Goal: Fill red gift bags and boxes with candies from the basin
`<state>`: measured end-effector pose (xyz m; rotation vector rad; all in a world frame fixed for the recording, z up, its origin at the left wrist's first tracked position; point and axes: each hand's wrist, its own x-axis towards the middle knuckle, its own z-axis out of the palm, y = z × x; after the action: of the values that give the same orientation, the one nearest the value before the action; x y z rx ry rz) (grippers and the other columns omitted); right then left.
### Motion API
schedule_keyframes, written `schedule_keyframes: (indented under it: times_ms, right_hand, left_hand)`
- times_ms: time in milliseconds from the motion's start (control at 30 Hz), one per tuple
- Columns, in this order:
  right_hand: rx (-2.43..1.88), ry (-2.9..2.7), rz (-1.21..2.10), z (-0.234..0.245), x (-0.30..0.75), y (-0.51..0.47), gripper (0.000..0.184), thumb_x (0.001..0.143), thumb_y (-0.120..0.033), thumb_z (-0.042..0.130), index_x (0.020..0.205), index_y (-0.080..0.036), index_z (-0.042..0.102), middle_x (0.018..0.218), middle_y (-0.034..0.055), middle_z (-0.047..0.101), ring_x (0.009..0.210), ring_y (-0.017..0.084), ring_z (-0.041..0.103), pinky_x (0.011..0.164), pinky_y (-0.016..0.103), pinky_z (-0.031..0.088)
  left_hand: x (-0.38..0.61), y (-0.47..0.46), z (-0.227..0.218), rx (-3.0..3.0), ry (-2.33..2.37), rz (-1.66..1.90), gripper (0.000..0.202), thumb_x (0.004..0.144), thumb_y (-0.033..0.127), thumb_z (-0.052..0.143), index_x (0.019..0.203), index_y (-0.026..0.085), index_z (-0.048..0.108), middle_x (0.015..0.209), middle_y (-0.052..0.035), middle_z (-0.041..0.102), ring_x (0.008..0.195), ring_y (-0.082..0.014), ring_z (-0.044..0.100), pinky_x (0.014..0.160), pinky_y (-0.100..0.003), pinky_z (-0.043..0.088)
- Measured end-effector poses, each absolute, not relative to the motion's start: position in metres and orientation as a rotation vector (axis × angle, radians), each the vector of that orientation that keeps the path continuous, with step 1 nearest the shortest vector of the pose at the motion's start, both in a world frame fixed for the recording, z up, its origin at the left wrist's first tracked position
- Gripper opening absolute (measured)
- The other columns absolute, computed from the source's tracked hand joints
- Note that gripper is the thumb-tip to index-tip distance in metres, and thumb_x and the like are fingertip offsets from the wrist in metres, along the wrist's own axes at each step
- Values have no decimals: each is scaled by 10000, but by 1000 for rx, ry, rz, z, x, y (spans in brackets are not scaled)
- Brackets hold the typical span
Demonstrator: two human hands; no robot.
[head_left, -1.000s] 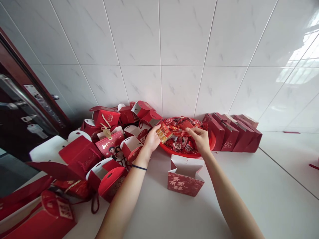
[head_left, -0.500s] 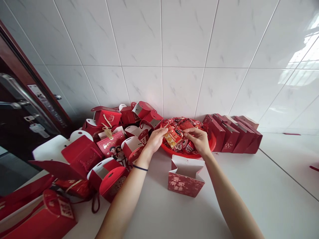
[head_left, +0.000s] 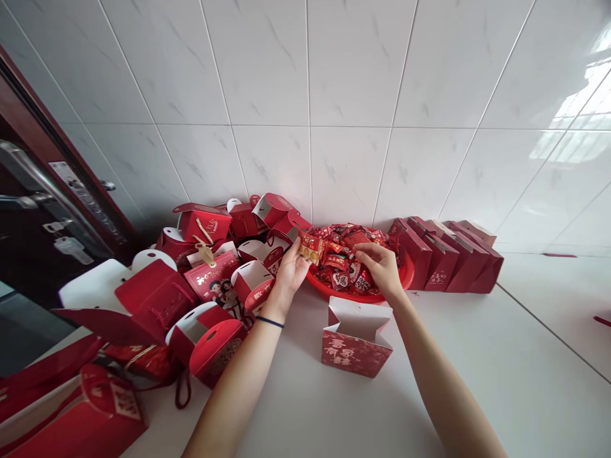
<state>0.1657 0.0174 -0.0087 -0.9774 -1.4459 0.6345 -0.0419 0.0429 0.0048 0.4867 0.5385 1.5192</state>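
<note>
My left hand (head_left: 290, 272) is closed on a red and yellow snack packet (head_left: 312, 248) at the left side of a red plastic basin (head_left: 408, 275). Piled in the basin are red-wrapped sweets (head_left: 340, 262) with printed lettering. Over the right part of that pile, my right hand (head_left: 382, 266) has its thumb and fingers pinched together; what they grip, if anything, cannot be made out. In front of the basin an open red paper gift box (head_left: 357, 350) stands upright on the white tabletop (head_left: 305, 407), its pale inside facing up.
Many red gift boxes (head_left: 210, 222) crowd the left side, some with rope handles. To the right of the basin a row of dark red folded boxes (head_left: 465, 261) stands near the tiled wall (head_left: 348, 172). A door with a metal handle (head_left: 28, 172) is at far left.
My left hand has moved a little left with the packet, which is tilted more now and uncovers more of the sweets. My right hand has shifted only slightly; the open box has stayed put.
</note>
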Motion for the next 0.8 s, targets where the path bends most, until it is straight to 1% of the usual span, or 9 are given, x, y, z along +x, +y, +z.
schedule_keyframes:
  times_ms: [100,167,233,367,500,567,667,733,800]
  right_hand:
    - [-1036,-1577,531,-9,163,17,218,851,-286,631,1002,-206,766,1047,90,777,962,256,717,890,407,559]
    - [-1082,-1748,393,-9,160,17,277,864,-219,603,1094,-225,758,1146,94,755,1073,265,690,970,431,529]
    - [-1093,-1947,282,-9,156,17,322,876,-160,574,1126,-240,760,1226,102,726,1168,275,652,1027,454,497]
    - [-1062,-2210,259,-10,151,18,401,899,-78,496,1160,-235,755,1238,104,718,1156,264,662,1010,438,506]
    - [-1138,-2187,319,-8,149,17,412,868,-64,557,1228,-197,707,1199,114,730,1102,261,679,985,420,507]
    - [-1164,-2150,334,-7,150,16,387,866,-77,581,1216,-188,703,1197,121,729,1096,260,677,980,417,502]
    - [-1175,-2095,364,-6,150,15,342,844,-113,632,1164,-204,712,1150,96,743,1032,241,686,939,390,511]
    - [-1174,-2054,399,-6,150,16,305,811,-120,654,1093,-210,727,1100,74,755,992,235,690,910,373,514]
    - [-1145,-1970,466,-8,151,17,268,787,-109,632,1007,-221,739,1035,50,767,953,229,694,889,359,516]
  left_hand:
    - [-42,44,4,394,535,1525,205,1001,167,506,1008,159,710,797,-20,767,799,-128,737,814,-230,568]
    - [-42,44,4,392,536,1514,177,989,188,543,1065,155,699,818,-29,768,803,-138,737,802,-236,573]
    - [-42,45,3,405,544,1509,162,966,211,594,1080,158,697,837,-36,769,819,-154,738,808,-255,577]
    - [-39,44,2,428,563,1542,122,955,163,594,924,147,711,813,-41,761,818,-151,732,842,-261,569]
    - [-38,43,1,505,578,1572,185,938,112,581,807,166,701,787,-26,749,844,-145,727,859,-251,558]
    - [-38,43,0,557,601,1569,153,901,123,630,775,183,694,794,-23,746,896,-164,726,872,-265,554]
    - [-39,42,-1,621,628,1559,97,834,147,712,751,189,685,800,-21,740,933,-186,720,874,-284,550]
    - [-39,41,-1,637,629,1555,85,801,153,745,751,184,683,802,-18,739,924,-188,719,866,-290,550]
    - [-38,39,-1,659,629,1544,85,782,153,762,753,181,687,811,-18,742,919,-193,721,865,-300,551]
